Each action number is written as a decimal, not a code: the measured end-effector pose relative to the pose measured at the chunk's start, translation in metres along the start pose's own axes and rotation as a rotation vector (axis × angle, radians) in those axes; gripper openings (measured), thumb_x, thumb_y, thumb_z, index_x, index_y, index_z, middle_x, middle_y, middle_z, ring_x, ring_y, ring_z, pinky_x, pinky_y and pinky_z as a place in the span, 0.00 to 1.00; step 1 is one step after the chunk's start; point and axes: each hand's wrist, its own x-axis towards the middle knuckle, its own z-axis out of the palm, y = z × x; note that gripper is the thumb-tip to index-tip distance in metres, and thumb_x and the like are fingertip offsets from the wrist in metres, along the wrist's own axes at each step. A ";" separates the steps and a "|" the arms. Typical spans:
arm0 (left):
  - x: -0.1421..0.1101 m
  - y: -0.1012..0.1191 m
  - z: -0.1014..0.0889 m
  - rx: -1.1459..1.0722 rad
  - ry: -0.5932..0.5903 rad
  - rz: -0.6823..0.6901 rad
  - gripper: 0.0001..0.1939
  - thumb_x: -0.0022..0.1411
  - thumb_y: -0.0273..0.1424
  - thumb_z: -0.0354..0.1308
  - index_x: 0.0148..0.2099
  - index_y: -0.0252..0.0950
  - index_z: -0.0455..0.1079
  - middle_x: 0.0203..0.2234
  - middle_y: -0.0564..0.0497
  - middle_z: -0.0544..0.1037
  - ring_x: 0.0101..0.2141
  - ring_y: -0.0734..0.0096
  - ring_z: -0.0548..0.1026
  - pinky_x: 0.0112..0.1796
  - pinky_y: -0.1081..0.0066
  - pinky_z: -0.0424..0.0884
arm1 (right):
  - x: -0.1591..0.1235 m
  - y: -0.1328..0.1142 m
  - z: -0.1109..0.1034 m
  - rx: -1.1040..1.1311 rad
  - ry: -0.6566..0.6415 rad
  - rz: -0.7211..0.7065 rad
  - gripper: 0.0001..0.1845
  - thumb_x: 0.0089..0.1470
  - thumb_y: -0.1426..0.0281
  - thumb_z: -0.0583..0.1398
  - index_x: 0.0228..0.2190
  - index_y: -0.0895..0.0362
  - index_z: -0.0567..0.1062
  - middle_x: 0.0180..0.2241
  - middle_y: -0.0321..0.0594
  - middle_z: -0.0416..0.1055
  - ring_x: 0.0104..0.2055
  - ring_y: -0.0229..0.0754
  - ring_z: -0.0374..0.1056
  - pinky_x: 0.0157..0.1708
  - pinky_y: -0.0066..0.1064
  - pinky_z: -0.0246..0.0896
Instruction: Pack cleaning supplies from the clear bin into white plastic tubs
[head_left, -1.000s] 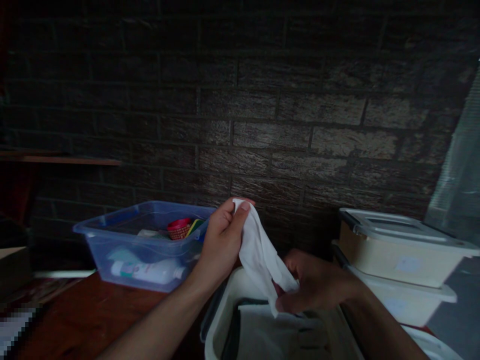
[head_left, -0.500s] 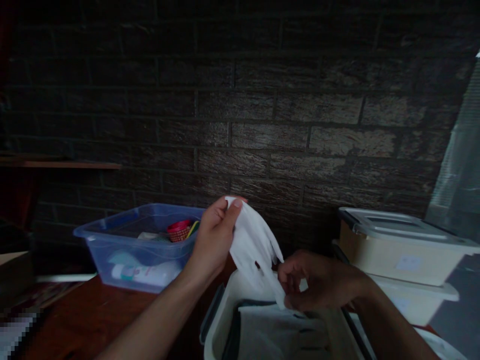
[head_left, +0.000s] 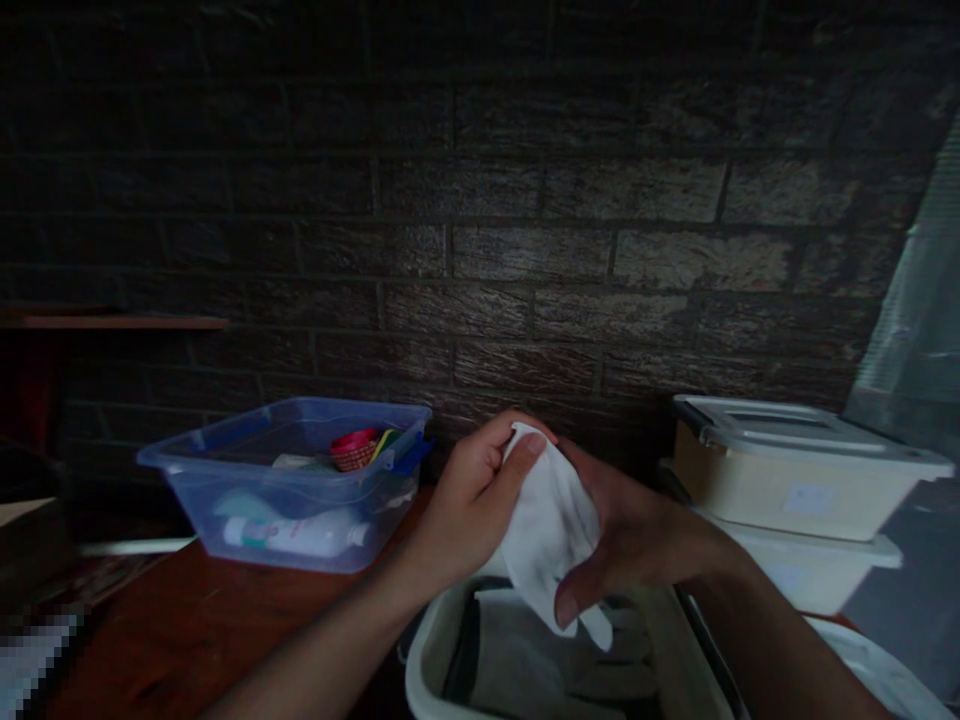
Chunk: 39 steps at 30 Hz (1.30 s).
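Note:
A white fabric glove [head_left: 546, 535] hangs between both my hands above an open white bin [head_left: 427, 650]. My left hand [head_left: 469, 500] pinches the glove's upper edge with thumb and fingers closed. My right hand [head_left: 637, 535] is closed on the glove from the right, its fingers behind the cloth and its thumb on the lower front. The glove's fingertips dangle just below my right thumb. Inside the bin lies more pale folded fabric [head_left: 525, 660].
A clear blue tub [head_left: 289, 490] with a white bottle and a red cap stands on the wooden table [head_left: 187, 630] to the left. Two stacked cream lidded boxes [head_left: 795, 500] sit on the right. A dark brick wall runs behind everything.
My left hand has come down and to the right with the glove. My right hand rose from the glove's fingertips and closed round its body, so both hands now meet.

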 end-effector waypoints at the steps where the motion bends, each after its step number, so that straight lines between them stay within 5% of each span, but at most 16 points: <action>1: 0.000 0.000 0.000 0.043 0.022 0.018 0.10 0.68 0.39 0.59 0.42 0.39 0.76 0.29 0.50 0.77 0.24 0.73 0.70 0.25 0.76 0.64 | 0.003 0.001 0.004 0.020 -0.021 0.022 0.58 0.28 0.70 0.80 0.61 0.51 0.66 0.50 0.39 0.72 0.51 0.48 0.68 0.49 0.35 0.67; 6: 0.000 -0.001 -0.001 0.210 0.086 0.064 0.10 0.68 0.39 0.58 0.42 0.40 0.78 0.29 0.51 0.78 0.24 0.73 0.69 0.24 0.76 0.61 | 0.003 0.016 -0.002 -0.018 -0.148 0.248 0.23 0.41 0.64 0.76 0.36 0.61 0.76 0.28 0.32 0.69 0.29 0.34 0.62 0.26 0.23 0.57; 15: 0.014 0.001 -0.018 0.201 0.292 0.158 0.09 0.66 0.37 0.61 0.41 0.38 0.78 0.27 0.52 0.78 0.24 0.73 0.68 0.24 0.76 0.59 | -0.005 0.016 -0.011 -0.152 -0.164 0.341 0.20 0.37 0.64 0.77 0.32 0.62 0.82 0.27 0.34 0.76 0.27 0.34 0.65 0.24 0.22 0.57; 20: 0.021 0.000 -0.030 0.157 0.275 0.164 0.11 0.67 0.39 0.61 0.40 0.36 0.76 0.22 0.55 0.74 0.21 0.75 0.66 0.23 0.77 0.60 | -0.006 0.017 -0.010 -0.024 -0.178 0.404 0.16 0.47 0.62 0.73 0.31 0.63 0.83 0.28 0.41 0.80 0.25 0.36 0.73 0.22 0.21 0.64; 28: 0.028 0.006 -0.046 0.135 0.348 0.215 0.08 0.67 0.37 0.61 0.40 0.37 0.75 0.23 0.55 0.74 0.21 0.77 0.67 0.22 0.78 0.61 | -0.007 0.023 -0.008 -0.005 -0.230 0.509 0.17 0.47 0.60 0.73 0.27 0.63 0.83 0.26 0.42 0.80 0.25 0.38 0.76 0.20 0.20 0.67; 31: 0.026 0.003 -0.042 0.166 0.289 0.188 0.09 0.68 0.38 0.60 0.41 0.37 0.75 0.24 0.55 0.75 0.22 0.77 0.67 0.23 0.78 0.61 | -0.006 0.021 -0.009 -0.054 -0.237 0.498 0.19 0.48 0.58 0.72 0.28 0.63 0.83 0.25 0.40 0.79 0.25 0.37 0.74 0.23 0.22 0.67; 35: 0.020 -0.002 -0.032 0.210 0.057 0.098 0.13 0.70 0.41 0.56 0.42 0.36 0.74 0.27 0.54 0.75 0.25 0.76 0.69 0.25 0.77 0.62 | -0.014 0.014 -0.029 -0.232 -0.256 0.362 0.18 0.44 0.61 0.75 0.32 0.61 0.82 0.29 0.35 0.77 0.31 0.36 0.71 0.29 0.22 0.63; 39: 0.016 -0.005 -0.028 0.284 -0.143 0.021 0.15 0.70 0.42 0.56 0.37 0.35 0.71 0.23 0.56 0.70 0.24 0.77 0.65 0.24 0.77 0.56 | -0.023 0.005 -0.048 -0.266 -0.056 0.266 0.49 0.34 0.66 0.79 0.59 0.52 0.73 0.53 0.42 0.74 0.52 0.47 0.69 0.49 0.33 0.65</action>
